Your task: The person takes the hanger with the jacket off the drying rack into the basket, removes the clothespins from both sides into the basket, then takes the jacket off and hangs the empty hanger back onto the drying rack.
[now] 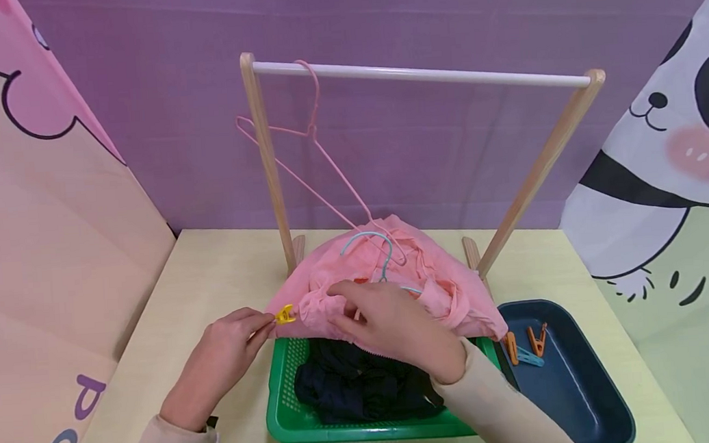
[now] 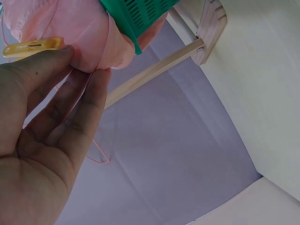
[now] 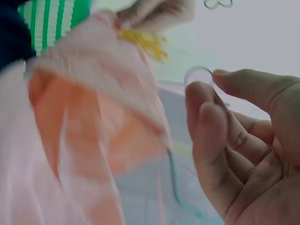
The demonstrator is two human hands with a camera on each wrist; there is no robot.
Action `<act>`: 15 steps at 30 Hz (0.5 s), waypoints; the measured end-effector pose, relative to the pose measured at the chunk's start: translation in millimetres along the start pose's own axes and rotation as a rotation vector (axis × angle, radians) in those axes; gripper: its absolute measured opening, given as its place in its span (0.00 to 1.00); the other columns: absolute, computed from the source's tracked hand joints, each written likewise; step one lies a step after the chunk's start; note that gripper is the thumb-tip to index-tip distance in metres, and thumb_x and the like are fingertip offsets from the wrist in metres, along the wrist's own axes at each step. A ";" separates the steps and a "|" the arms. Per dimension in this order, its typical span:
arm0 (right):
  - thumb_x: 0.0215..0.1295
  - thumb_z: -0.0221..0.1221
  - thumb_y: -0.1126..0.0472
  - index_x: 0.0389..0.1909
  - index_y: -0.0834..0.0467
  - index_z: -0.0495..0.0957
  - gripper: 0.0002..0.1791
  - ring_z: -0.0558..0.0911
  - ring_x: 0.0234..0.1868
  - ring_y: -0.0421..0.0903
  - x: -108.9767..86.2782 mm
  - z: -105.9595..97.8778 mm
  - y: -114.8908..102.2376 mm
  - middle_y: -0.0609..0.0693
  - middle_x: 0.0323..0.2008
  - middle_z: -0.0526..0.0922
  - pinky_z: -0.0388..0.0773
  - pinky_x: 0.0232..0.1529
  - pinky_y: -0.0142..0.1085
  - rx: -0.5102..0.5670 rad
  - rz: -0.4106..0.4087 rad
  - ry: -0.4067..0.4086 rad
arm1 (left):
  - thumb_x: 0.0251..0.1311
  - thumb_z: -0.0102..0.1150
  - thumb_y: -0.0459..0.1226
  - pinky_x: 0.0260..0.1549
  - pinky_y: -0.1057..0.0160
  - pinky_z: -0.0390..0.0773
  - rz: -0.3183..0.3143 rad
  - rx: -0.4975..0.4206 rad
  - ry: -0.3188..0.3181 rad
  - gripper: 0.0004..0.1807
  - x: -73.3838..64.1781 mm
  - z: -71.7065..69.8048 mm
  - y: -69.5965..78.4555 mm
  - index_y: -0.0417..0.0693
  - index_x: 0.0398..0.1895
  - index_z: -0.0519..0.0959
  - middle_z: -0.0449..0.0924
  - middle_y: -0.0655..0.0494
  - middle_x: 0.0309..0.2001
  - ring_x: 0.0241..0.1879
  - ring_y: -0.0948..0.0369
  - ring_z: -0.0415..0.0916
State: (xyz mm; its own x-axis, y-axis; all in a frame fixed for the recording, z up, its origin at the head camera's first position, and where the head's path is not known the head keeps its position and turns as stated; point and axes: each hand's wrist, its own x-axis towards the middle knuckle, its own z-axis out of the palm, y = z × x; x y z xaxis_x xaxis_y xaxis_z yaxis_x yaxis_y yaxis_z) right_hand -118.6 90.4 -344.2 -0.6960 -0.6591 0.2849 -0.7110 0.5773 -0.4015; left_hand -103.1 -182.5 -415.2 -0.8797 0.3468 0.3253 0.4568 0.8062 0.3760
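Note:
A pink garment [image 1: 393,239] lies bunched over the back of a green basket [image 1: 276,419], with a light-blue hanger [image 1: 387,246] inside it and the hook sticking out on top. My left hand [image 1: 230,347] pinches the garment's left edge between thumb and fingertips, as the left wrist view shows. Right by that thumb is a yellow clothespin [image 2: 33,47] on the cloth. Over the garment's front, my right hand [image 1: 392,322] has its fingers loosely bent; in the right wrist view thumb and fingers stand apart with nothing between them. Dark clothing [image 1: 366,385] fills the basket's front.
Behind the basket stands a rack with wooden legs [image 1: 536,167] and a white rail [image 1: 418,74]. From the rail hangs a pink hanger [image 1: 345,181], its lower end overlapping the garment. A dark blue tray [image 1: 582,384] at the right holds orange clothespins [image 1: 538,340] and a blue clothespin [image 1: 529,357].

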 end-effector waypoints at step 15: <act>0.70 0.63 0.59 0.51 0.58 0.77 0.13 0.72 0.22 0.34 38.7 56.7 -12.5 0.41 0.25 0.76 0.71 0.25 0.21 -0.002 -0.006 -0.038 | 0.52 0.74 0.30 0.35 0.57 0.85 0.010 -0.005 -0.005 0.13 1.1 -0.8 -1.8 0.39 0.42 0.88 0.85 0.51 0.38 0.35 0.56 0.84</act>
State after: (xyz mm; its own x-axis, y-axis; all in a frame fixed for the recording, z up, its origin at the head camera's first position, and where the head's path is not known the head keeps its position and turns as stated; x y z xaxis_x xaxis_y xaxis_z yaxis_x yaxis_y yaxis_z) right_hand -131.0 30.3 -377.5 -0.6872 -0.6805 0.2544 -0.7157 0.5739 -0.3979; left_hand -104.8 -183.9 -414.8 -0.8757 0.3572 0.3248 0.4663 0.8002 0.3771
